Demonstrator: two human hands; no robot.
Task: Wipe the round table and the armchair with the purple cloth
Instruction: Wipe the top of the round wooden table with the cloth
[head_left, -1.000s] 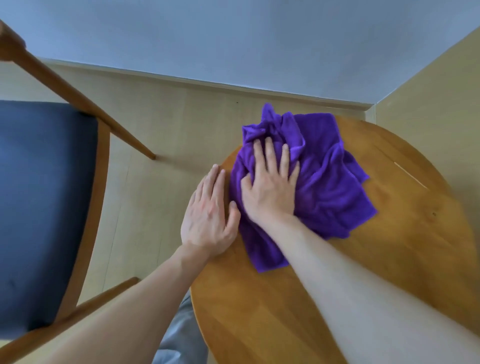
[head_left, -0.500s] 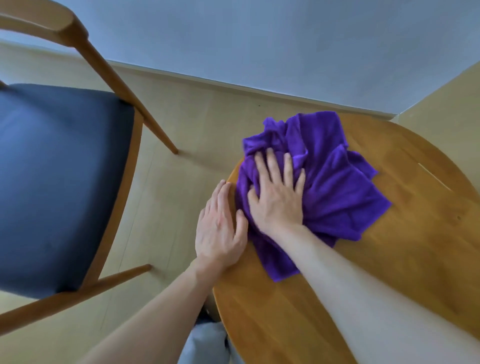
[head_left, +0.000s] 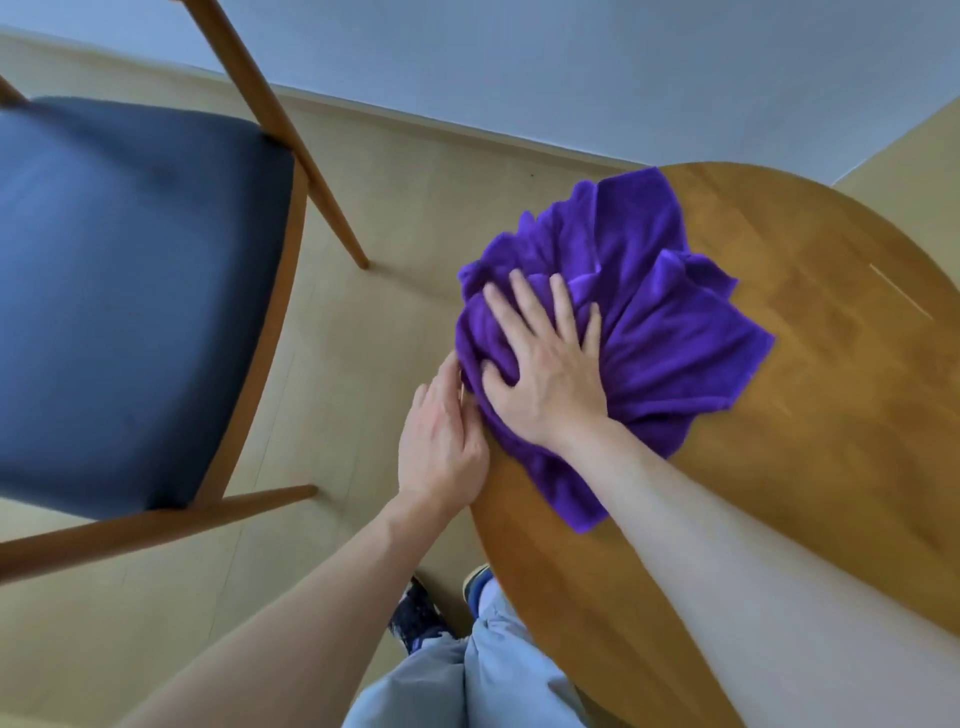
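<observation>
A crumpled purple cloth lies on the left part of the round wooden table, hanging slightly over its left edge. My right hand presses flat on the cloth with fingers spread and the thumb dug into a fold. At the table's left rim, just beside the cloth, rests my left hand, fingers straight, fingertips by the cloth's edge. The armchair, with a dark blue seat and a wooden frame, stands to the left.
Pale wooden floor lies between the armchair and the table. A light blue wall runs along the back. My grey trouser legs and dark shoes show below the table's near edge.
The view has swung left and down, showing more of the armchair and my legs. My right hand has dragged the cloth toward the table's left edge. My left hand has slid to the rim.
</observation>
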